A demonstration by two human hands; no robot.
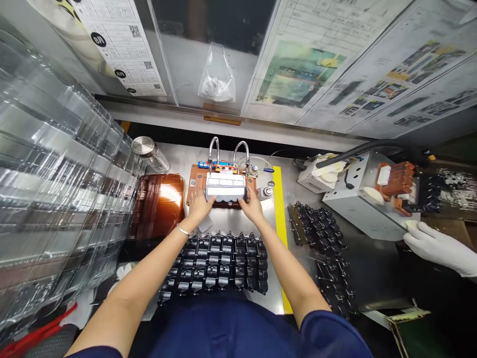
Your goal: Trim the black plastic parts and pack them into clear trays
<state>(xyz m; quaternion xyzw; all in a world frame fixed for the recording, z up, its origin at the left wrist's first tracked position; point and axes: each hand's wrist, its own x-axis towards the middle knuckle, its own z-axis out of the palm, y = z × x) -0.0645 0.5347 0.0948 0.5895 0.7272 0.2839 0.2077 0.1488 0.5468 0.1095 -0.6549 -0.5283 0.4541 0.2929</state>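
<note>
At the front edge of a brown fixture [193,185], my left hand [200,204] and my right hand [254,204] grip opposite ends of a long black plastic part [226,200]. A bright pale strip runs along the part's upper face. Both thumbs press near its front corners, while the other fingers go round the ends and are partly hidden. Just behind it sits a white perforated block [225,180] on the fixture. Two bent metal hoses [213,144] rise at the fixture's back. Below my hands lie rows of black moulded parts [219,261].
Orange-brown film sheets [158,199], a glass jar [151,153] and stacked clear trays [67,149] stand left. To the right are a small metal bottle [266,192], yellow tape [280,223], more black parts [316,226] and a grey machine [367,199]. A co-worker's white-gloved hand [428,242] is beside it.
</note>
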